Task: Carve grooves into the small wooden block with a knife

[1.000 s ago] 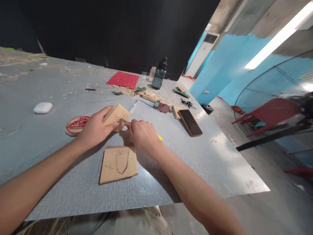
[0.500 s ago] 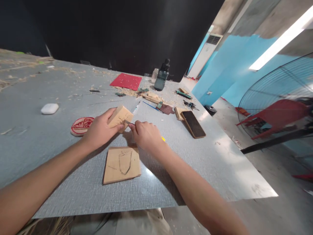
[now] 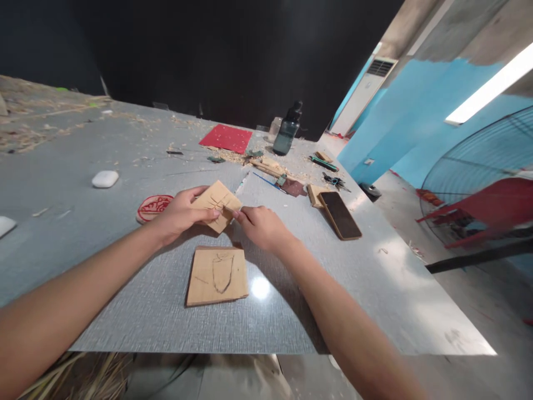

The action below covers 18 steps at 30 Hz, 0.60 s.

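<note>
My left hand (image 3: 181,215) grips a small pale wooden block (image 3: 219,194), thumb across its face, holding it tilted above the table. Dark lines or cuts mark the block's upper face. My right hand (image 3: 263,226) is closed on a thin carving knife (image 3: 229,209); its narrow tip meets the block near my left thumb, and its handle is hidden in my fist. Nearer the table's front edge lies a square wooden board (image 3: 204,283) with a dark tapering outline drawn on it. Beside my left wrist is a round wooden piece (image 3: 153,208) with a red design.
The grey table (image 3: 137,316) carries a white case (image 3: 105,179) on the left and a phone (image 3: 340,215) at right, leaning on a wood piece. Farther back are a red sheet (image 3: 226,138), a dark bottle (image 3: 287,130), wood shavings and pliers (image 3: 334,180). A fan (image 3: 478,172) stands right.
The view has shifted, so the table's things sit farther right. My left hand has turned the block so its marked face shows more broadly; the knife stays against it.
</note>
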{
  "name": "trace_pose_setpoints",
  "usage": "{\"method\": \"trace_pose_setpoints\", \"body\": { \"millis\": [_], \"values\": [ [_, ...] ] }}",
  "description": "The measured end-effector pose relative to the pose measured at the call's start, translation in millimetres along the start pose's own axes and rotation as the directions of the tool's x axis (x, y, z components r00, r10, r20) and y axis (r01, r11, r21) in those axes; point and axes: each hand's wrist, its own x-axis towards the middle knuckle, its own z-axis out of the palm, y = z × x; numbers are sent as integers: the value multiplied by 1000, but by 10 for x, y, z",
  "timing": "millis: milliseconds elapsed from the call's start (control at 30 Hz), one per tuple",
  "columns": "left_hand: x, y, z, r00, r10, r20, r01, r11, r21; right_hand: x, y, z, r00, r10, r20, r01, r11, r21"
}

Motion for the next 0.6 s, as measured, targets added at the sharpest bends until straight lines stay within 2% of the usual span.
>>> {"method": "trace_pose_setpoints", "body": {
  "millis": [100,200,400,600],
  "values": [
    [-22,46,4,996,-88,25,89,993,-78,5,75,-32,999,-47,8,47,998,42],
    [-35,75,-12,993,-116,27,118,986,-114,9,137,-62,997,-75,-6,75,993,92],
    [-57,99,-16,999,-30,34,34,992,-120,11,210,-96,993,-104,-58,111,984,139],
    [-62,75,12,998,55,1,-54,994,-93,-38,108,-139,993,-106,-61,111,990,89]
  ]
}}
